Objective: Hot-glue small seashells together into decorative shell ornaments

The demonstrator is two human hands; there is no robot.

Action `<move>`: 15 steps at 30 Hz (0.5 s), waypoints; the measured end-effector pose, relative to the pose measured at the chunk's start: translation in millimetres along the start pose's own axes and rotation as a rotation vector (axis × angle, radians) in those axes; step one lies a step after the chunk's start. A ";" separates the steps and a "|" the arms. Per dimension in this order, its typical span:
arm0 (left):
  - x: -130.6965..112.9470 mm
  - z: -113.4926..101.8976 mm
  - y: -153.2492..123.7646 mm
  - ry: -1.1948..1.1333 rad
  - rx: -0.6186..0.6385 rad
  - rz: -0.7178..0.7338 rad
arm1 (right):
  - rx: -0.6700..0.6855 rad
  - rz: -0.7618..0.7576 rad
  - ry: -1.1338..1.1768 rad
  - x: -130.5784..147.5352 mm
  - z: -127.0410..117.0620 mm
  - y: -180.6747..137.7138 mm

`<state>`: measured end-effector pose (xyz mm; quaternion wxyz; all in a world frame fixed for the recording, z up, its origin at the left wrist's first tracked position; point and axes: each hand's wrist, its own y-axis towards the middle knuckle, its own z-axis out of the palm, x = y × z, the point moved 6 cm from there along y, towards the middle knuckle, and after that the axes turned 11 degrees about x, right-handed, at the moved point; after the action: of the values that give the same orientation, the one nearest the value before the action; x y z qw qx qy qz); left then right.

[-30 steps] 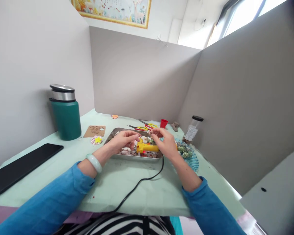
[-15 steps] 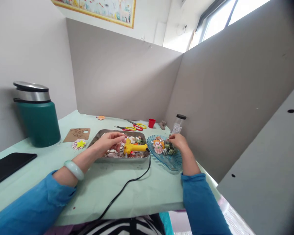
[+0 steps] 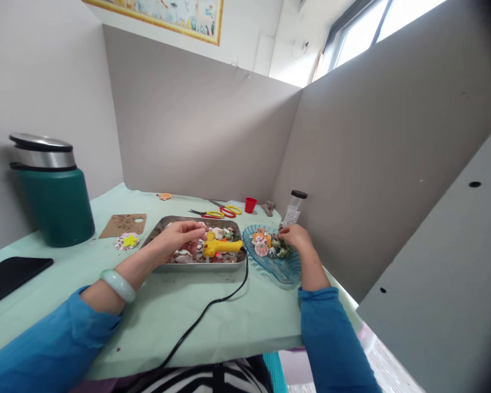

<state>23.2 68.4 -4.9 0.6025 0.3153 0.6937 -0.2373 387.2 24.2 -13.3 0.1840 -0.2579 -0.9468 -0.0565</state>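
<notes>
A metal tray (image 3: pixel 196 266) in the middle of the table holds small shells and a yellow glue gun (image 3: pixel 221 247) with a black cord (image 3: pixel 207 311). My left hand (image 3: pixel 175 237) hovers over the tray's left half, fingers curled in a pinch on something small that I cannot make out. My right hand (image 3: pixel 297 237) reaches into the far end of a blue glass dish (image 3: pixel 280 268) of coloured shells (image 3: pixel 265 246), fingers pinched down among them. What they hold is hidden.
A green flask (image 3: pixel 51 188) stands at the left, a black flat object (image 3: pixel 10 273) near the left edge. A brown card (image 3: pixel 123 224) and a shell flower (image 3: pixel 126 240) lie left of the tray. Scissors (image 3: pixel 221 210), a red cup (image 3: pixel 250 204) and a clear jar (image 3: pixel 293 207) sit behind. Grey partitions enclose the table.
My right hand left the glue gun over the tray and went right into the blue dish of shells. The view turned to the right. My left hand stayed over the tray.
</notes>
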 end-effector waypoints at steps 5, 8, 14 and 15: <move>0.4 0.3 0.3 -0.016 -0.002 0.008 | 0.003 -0.022 0.004 -0.2 0.8 0.3; -0.1 0.3 -0.1 -0.015 -0.006 0.002 | 0.004 -0.015 -0.004 -2.7 0.3 2.9; 0.0 0.7 0.6 -0.016 -0.002 0.008 | -0.030 0.015 -0.007 -6.0 -4.4 4.1; 0.0 1.2 0.7 -0.021 0.001 0.008 | -0.034 0.015 -0.007 -5.7 -4.9 3.5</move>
<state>24.5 68.1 -5.1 0.6105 0.3157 0.6861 -0.2384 395.1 23.5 -10.9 0.1764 -0.2683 -0.9444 -0.0704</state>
